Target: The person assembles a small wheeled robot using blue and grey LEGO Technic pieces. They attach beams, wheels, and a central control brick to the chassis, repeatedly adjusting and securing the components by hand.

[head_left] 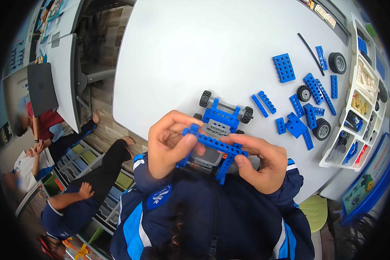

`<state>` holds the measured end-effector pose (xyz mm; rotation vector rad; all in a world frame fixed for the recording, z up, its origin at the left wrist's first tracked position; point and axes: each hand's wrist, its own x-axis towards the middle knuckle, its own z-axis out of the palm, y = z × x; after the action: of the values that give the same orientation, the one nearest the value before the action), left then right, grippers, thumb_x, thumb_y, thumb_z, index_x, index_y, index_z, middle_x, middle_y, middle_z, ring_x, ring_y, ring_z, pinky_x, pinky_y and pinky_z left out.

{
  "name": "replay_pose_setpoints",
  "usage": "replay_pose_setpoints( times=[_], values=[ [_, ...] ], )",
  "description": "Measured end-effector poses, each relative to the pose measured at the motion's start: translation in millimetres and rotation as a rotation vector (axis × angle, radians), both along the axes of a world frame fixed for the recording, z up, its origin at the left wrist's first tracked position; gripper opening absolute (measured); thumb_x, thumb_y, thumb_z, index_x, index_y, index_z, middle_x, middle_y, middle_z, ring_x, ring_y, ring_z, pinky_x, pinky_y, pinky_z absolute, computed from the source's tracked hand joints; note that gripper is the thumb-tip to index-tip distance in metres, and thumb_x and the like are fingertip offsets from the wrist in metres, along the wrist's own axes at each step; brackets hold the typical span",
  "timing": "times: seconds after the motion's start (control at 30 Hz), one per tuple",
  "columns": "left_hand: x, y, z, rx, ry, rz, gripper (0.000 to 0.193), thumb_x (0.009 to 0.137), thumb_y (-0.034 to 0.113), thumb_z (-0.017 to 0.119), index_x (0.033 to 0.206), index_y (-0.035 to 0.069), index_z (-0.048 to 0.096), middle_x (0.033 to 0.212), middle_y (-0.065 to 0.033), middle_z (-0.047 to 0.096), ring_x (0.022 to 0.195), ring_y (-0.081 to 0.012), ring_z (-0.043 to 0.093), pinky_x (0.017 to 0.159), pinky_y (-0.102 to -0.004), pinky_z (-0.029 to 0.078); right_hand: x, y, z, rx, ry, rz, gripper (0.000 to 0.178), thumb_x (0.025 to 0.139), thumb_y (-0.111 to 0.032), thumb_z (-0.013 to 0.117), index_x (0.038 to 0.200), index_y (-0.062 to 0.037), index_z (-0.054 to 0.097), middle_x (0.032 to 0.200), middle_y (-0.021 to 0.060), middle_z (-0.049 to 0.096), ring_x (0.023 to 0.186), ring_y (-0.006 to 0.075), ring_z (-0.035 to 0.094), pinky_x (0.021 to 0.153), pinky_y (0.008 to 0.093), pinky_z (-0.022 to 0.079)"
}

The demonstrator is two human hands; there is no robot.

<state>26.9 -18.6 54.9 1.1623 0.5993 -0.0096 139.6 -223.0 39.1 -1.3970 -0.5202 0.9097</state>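
Observation:
A long blue toy beam (216,143) with holes spans the gap between my hands, close to my body. My left hand (167,141) pinches its left end between thumb and fingers, where a short blue piece sticks up. At the right end, the thumb and forefinger of my right hand (264,164) close on it. Behind and below the beam stands a toy vehicle (221,115) of blue and grey parts with black wheels. Its near part has a grey block (206,157), partly covered by the beam and hands. Whether beam and vehicle are joined, I cannot tell.
Loose blue bricks (283,68), wheels (322,129) and a black tube (311,54) lie right of the vehicle. A white sorting tray (337,143) of small parts lines the table's right side. Two people (73,203) sit at the left, beyond the table.

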Motion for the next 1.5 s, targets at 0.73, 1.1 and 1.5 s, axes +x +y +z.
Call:
replay_pose_setpoints(
  times=[0.73, 1.1, 1.5],
  values=[
    [-4, 1, -5, -0.029, -0.047, 0.016, 0.029, 0.093, 0.011, 0.066, 0.113, -0.006, 0.055, 0.090, -0.0197, 0.070, 0.072, -0.0183, 0.068, 0.067, -0.0290, 0.055, 7, -5, -3, 0.033, 0.049, 0.054, 0.032, 0.083, 0.004, 0.068, 0.114, 0.0061, 0.062, 0.106, 0.0256, 0.071, 0.097, 0.0277, 0.073, 0.086, 0.0341, 0.058],
    [-7, 2, -8, -0.020, -0.232, -0.033, 0.036, 0.090, 0.012, 0.071, 0.111, -0.009, 0.052, 0.090, -0.0313, 0.068, 0.078, -0.0230, 0.069, 0.072, -0.0334, 0.057, 7, -1, -12, 0.248, -0.062, 0.022, 0.043, 0.075, 0.007, 0.073, 0.116, 0.0045, 0.063, 0.109, 0.0258, 0.070, 0.092, 0.0326, 0.073, 0.078, 0.0356, 0.060],
    [-8, 3, -5, -0.003, -0.271, -0.017, 0.034, 0.090, 0.010, 0.070, 0.108, -0.012, 0.051, 0.089, -0.0323, 0.067, 0.085, -0.0314, 0.072, 0.077, -0.0387, 0.059, 4, 3, -14, 0.285, -0.099, -0.049, 0.042, 0.073, 0.007, 0.077, 0.113, 0.0041, 0.064, 0.106, 0.0201, 0.073, 0.082, 0.0273, 0.075, 0.072, 0.0324, 0.061]
  ],
)
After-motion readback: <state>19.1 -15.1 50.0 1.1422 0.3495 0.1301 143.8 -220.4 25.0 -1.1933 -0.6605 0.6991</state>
